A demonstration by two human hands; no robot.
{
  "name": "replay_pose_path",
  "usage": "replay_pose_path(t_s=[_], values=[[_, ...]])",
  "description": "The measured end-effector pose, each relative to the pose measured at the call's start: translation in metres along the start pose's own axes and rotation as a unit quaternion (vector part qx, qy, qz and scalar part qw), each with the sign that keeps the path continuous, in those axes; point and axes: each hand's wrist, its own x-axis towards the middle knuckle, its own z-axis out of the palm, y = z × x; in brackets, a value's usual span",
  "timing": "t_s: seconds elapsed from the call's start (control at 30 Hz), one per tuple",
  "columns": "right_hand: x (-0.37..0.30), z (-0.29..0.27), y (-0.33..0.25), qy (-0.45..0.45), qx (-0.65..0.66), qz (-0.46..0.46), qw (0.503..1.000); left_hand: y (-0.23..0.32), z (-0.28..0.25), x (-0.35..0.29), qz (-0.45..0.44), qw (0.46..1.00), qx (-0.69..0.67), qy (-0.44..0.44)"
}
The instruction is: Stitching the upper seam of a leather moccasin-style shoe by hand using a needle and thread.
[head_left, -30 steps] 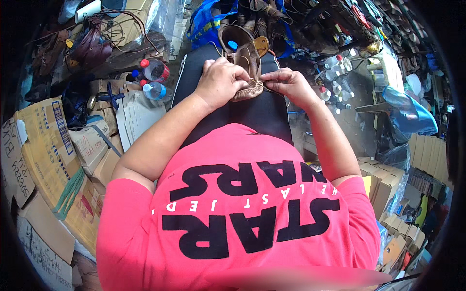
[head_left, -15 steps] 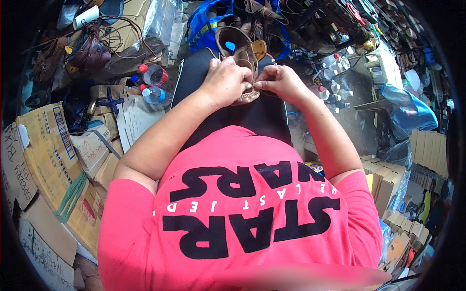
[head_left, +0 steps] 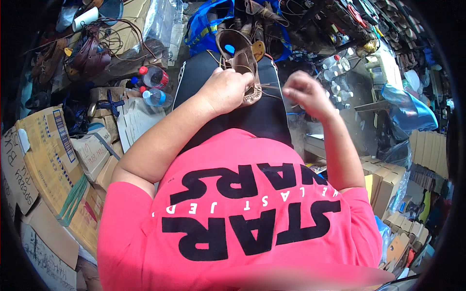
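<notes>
A brown leather shoe [head_left: 252, 98] rests on my dark-clad lap, its gathered toe end toward me. My left hand [head_left: 225, 89] is closed on the shoe's left side, with a loop of thin cord by its fingers. Out to the right, my right hand [head_left: 306, 94] is blurred, its fingers curled together. Thin tan thread [head_left: 270, 87] runs from the shoe's toe seam toward those fingers, which appear to pinch it. Beside the shoe's far end is a small orange-tan leather piece [head_left: 258, 50].
A blue bag [head_left: 198, 34] with more brown shoes lies beyond my knees. Plastic bottles [head_left: 156, 98] stand at my left, more bottles [head_left: 342, 87] at my right. Cardboard boxes [head_left: 48, 155] crowd the left side. Cluttered shelves [head_left: 412, 43] hold shoe parts at the far right.
My right hand has moved away from the shoe to the right, drawing thread out from the toe seam. My left hand has stayed on the shoe.
</notes>
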Motion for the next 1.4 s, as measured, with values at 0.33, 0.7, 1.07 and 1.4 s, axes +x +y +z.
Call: replay_pose_path(t_s=[0.33, 0.7, 1.07, 1.4], values=[[0.025, -0.006, -0.030, 0.039, -0.395, -0.139, 0.907, -0.002, 0.004, -0.002, 0.020, 0.999, 0.025, 0.021], [0.028, 0.018, -0.017, -0.101, -0.415, -0.217, 0.878, -0.015, -0.009, -0.037, 0.099, 0.988, 0.105, 0.054], [0.044, 0.012, -0.055, 0.044, 0.491, -0.078, 0.867, 0.040, -0.066, -0.028, 0.141, 0.861, -0.478, 0.104], [-0.087, -0.111, 0.102, 0.037, -0.359, 0.223, 0.905, -0.132, -0.123, -0.162, -0.322, 0.909, 0.227, 0.136]])
